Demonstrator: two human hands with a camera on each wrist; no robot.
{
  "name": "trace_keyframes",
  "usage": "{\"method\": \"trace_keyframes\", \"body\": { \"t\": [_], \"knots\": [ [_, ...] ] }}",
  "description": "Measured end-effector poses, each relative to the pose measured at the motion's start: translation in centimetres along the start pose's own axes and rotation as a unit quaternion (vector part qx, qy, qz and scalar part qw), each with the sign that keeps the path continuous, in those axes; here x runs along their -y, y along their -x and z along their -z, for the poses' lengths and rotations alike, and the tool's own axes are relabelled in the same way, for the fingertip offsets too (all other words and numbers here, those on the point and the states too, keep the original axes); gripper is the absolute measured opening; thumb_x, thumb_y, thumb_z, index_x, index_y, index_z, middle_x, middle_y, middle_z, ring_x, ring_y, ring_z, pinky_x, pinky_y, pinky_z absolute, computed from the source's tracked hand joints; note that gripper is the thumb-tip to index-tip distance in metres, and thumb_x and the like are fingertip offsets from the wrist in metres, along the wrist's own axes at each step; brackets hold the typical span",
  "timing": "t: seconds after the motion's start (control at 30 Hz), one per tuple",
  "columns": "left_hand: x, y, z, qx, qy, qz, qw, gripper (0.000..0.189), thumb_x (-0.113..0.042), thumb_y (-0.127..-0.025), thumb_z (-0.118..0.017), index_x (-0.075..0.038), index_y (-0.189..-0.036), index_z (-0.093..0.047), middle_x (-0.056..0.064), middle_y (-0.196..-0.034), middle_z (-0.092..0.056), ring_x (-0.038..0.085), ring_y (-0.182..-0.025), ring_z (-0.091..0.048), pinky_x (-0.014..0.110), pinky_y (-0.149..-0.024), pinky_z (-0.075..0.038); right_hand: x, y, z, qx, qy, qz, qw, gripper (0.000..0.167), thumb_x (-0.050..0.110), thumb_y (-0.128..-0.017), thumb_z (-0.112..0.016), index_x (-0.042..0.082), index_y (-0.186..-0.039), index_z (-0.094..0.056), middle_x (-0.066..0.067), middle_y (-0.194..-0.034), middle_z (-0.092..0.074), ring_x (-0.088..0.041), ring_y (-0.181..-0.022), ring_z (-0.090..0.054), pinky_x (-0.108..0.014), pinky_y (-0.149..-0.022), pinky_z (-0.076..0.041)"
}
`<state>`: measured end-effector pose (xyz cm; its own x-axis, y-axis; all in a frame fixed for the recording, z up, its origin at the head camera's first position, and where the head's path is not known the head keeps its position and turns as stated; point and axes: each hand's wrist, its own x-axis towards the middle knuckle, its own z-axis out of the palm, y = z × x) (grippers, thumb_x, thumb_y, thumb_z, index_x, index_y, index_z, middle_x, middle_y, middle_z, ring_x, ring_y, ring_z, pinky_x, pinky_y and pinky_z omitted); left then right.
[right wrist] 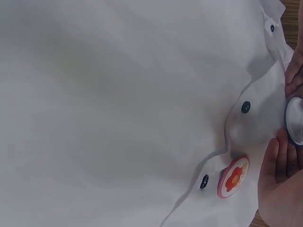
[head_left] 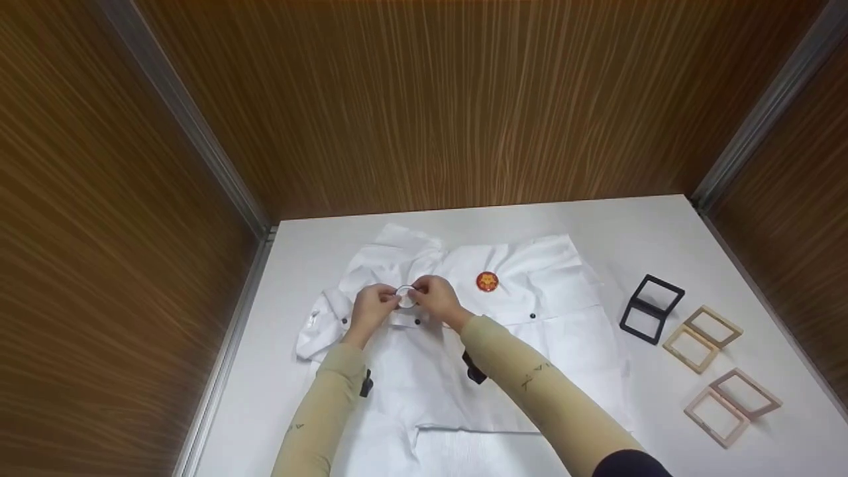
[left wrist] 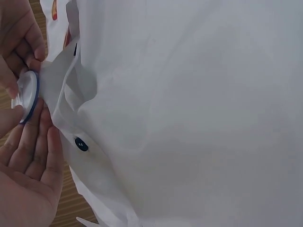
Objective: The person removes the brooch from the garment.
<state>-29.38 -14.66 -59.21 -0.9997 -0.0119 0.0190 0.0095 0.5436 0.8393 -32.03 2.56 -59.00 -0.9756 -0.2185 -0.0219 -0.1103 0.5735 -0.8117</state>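
A round badge [head_left: 406,297] with a white disc and a dark blue rim [left wrist: 34,97] is held between both hands over a white button-up shirt [head_left: 450,377]. My left hand [head_left: 373,306] pinches its left edge. My right hand [head_left: 437,298] grips the other side, thumb on the disc. In the right wrist view the badge [right wrist: 295,120] is cut off by the frame edge. The shirt lies spread out, with dark buttons [left wrist: 81,144] along its placket. A red and yellow round badge [head_left: 487,281] rests on the shirt, right of my right hand.
On the table [head_left: 642,238], to the right, stand three hinged double frames: a black one [head_left: 637,306], a yellow one [head_left: 695,334] and a pink one [head_left: 722,391]. Wood-grain panels [head_left: 477,99] enclose the table at the back and sides.
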Motion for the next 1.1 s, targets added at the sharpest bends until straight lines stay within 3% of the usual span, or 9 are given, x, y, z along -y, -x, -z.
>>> {"method": "trace_keyframes", "body": {
  "t": [0.17, 0.4, 0.77, 1.1],
  "knots": [
    [0.07, -0.06, -0.01, 0.007, 0.008, 0.006, 0.9999, 0.017, -0.004, -0.096, -0.075, 0.007, -0.109, -0.076, 0.023, -0.101, -0.08, 0.034, -0.094, -0.079, 0.036, -0.085, -0.064, 0.11, 0.3, 0.2, -0.003, -0.005, -0.012, 0.9999, 0.017, 0.015, -0.1, -0.071, 0.0, -0.103, -0.079, -0.012, -0.094, -0.079, -0.017, -0.081, -0.068, -0.028, -0.076, -0.055],
    [-0.1, 0.07, -0.12, 0.003, 0.025, -0.01, 0.9996, 0.016, -0.002, -0.096, -0.076, 0.008, -0.109, -0.076, 0.024, -0.101, -0.08, 0.035, -0.096, -0.079, 0.035, -0.085, -0.065, 0.39, 0.54, 0.62, 0.002, 0.009, -0.031, 0.9995, 0.02, 0.021, -0.102, -0.07, 0.003, -0.103, -0.079, -0.01, -0.092, -0.079, -0.016, -0.077, -0.066, -0.028, -0.073, -0.053],
    [-0.37, 0.51, -0.2, -0.009, -0.013, -0.031, 0.9994, 0.016, -0.006, -0.096, -0.077, 0.002, -0.109, -0.078, 0.018, -0.098, -0.081, 0.031, -0.094, -0.078, 0.039, -0.085, -0.064, -0.01, 0.79, 0.85, 0.001, 0.009, -0.037, 0.9993, 0.021, 0.024, -0.102, -0.07, 0.005, -0.099, -0.08, -0.005, -0.082, -0.076, -0.01, -0.069, -0.062, -0.022, -0.064, -0.048],
    [-0.31, 0.65, -0.23, -0.02, -0.006, -0.035, 0.9992, 0.015, -0.009, -0.1, -0.074, -0.001, -0.112, -0.079, 0.016, -0.106, -0.081, 0.03, -0.1, -0.078, 0.038, -0.089, -0.064, -0.15, 0.7, 0.79, -0.013, -0.01, -0.022, 0.9996, 0.021, 0.023, -0.101, -0.074, 0.003, -0.104, -0.08, -0.011, -0.096, -0.079, -0.015, -0.078, -0.066, -0.024, -0.071, -0.054]
  ]
}}
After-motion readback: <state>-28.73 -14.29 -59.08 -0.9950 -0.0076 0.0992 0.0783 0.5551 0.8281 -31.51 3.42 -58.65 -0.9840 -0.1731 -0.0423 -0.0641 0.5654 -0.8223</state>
